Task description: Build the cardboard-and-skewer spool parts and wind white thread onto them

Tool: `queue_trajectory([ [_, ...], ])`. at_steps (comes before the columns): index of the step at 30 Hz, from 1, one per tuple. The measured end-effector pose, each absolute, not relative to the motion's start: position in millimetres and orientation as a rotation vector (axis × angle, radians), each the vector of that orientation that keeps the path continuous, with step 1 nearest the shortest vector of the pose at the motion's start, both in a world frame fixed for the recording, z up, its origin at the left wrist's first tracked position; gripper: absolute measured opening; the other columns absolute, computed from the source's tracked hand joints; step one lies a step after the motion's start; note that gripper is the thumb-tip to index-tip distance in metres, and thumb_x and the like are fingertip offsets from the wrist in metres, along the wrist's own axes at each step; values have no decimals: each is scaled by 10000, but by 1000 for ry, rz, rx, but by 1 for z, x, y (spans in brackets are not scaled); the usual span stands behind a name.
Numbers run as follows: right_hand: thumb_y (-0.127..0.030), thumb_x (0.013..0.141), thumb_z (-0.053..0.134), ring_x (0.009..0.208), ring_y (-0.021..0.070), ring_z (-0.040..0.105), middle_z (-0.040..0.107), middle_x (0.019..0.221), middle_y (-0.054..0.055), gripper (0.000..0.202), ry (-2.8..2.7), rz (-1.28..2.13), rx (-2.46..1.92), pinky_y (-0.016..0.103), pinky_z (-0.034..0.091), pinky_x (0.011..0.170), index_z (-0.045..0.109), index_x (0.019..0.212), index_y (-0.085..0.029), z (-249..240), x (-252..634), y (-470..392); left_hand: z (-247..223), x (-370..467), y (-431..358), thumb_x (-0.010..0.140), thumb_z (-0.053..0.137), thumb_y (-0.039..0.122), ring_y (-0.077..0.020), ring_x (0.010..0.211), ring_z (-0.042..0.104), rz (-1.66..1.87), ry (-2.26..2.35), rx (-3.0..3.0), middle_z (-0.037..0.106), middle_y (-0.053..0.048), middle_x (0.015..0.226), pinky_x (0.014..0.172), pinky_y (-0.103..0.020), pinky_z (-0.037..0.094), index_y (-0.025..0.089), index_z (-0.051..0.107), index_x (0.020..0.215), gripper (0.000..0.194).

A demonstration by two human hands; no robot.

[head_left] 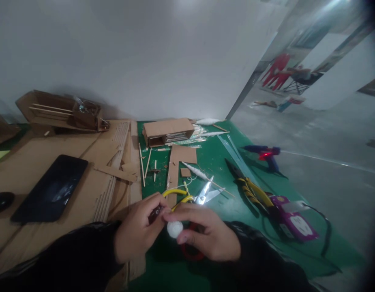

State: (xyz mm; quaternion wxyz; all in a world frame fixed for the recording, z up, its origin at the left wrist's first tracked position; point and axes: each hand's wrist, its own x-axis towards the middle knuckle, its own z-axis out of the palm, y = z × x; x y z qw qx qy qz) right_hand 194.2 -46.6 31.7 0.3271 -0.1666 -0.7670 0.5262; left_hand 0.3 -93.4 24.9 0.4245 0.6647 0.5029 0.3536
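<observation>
Near the front edge of the green table, both hands meet in front of me. My right hand pinches a small round white piece between thumb and fingers. My left hand is closed beside it, its fingertips touching those of the right; a dark, shiny thing shows between its fingers, too hidden to name. Just beyond the hands lie yellow-handled scissors with the blades apart. A red ring-like thing is partly hidden under my right hand.
Pliers, a purple box with a cable and a glue gun lie right. Cardboard pieces, sticks and white-wrapped sticks are ahead, before a cardboard box. A black tablet and cardboard model are left.
</observation>
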Motion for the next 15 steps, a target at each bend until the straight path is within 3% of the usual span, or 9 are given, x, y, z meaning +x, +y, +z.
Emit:
queue_trajectory([
  [5,-303,835,707,822,145,631,680,891,39,245,-1937,1317,-509,248,500,775,715,1061,-209,32,191,-43,22,2,-95,954,453,327,-144,683,486,847,1255,1703,507,15,766,608,-259,358,197,543,839,195],
  [10,-307,874,663,925,177,631,668,1004,47,215,-1818,1334,-707,294,490,831,633,1066,-215,21,188,-49,22,7,-100,937,483,298,-176,823,562,774,1262,1753,600,-15,870,706,-272,396,205,588,873,154],
  [15,-237,848,691,964,171,610,644,1027,37,215,-1754,1432,-795,301,462,877,606,1044,-214,16,187,-51,26,11,-106,930,470,258,-150,744,561,702,1314,1816,598,13,824,636,-259,367,211,560,798,167],
])
